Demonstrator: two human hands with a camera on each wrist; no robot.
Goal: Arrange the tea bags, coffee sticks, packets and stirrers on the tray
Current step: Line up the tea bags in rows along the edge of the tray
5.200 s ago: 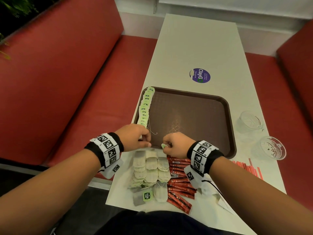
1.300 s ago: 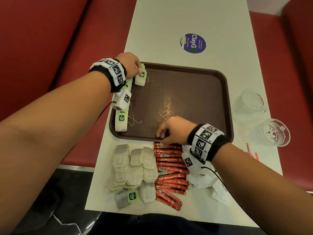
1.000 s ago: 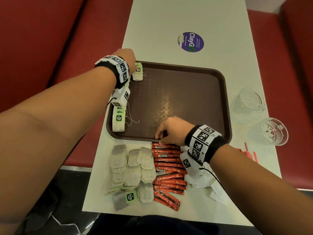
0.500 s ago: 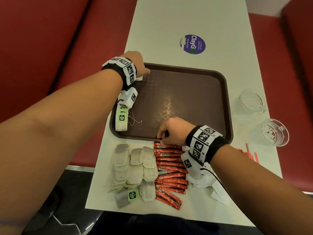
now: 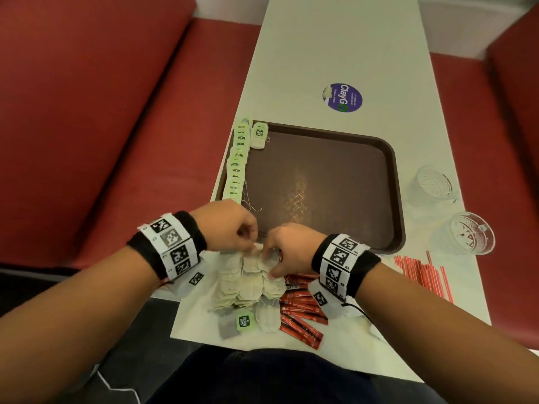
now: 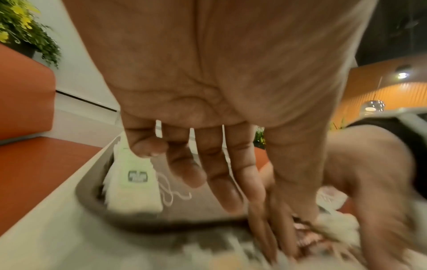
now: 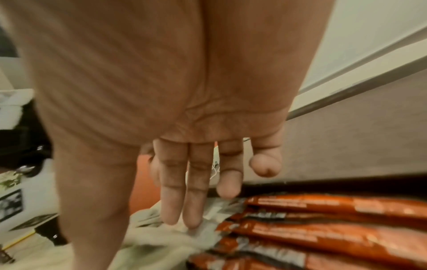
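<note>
1. One brown tray [image 5: 390, 182] on the table.
2. Two clear glasses [image 5: 433, 185], side by side right of the tray.
3. One round purple sticker [image 5: 342, 97].
4. Tea bags [image 5: 253, 282], a heap, too overlapped to count.
5. Red coffee sticks [image 5: 302, 319], several, uncountable.
6. Red stirrers [image 5: 423, 272], a bundle, number unclear.

The head view looks steeply down from above the long white table [image 5: 335, 48], taking in the whole brown plastic tray [image 5: 396, 182] and both forearms. The left wrist view sits close under the palm, low over the table, facing the tray's near left corner [image 6: 92, 199]. The right wrist view, equally close, faces the orange-red coffee sticks [image 7: 335, 235]. All three share the tray's near edge.
</note>
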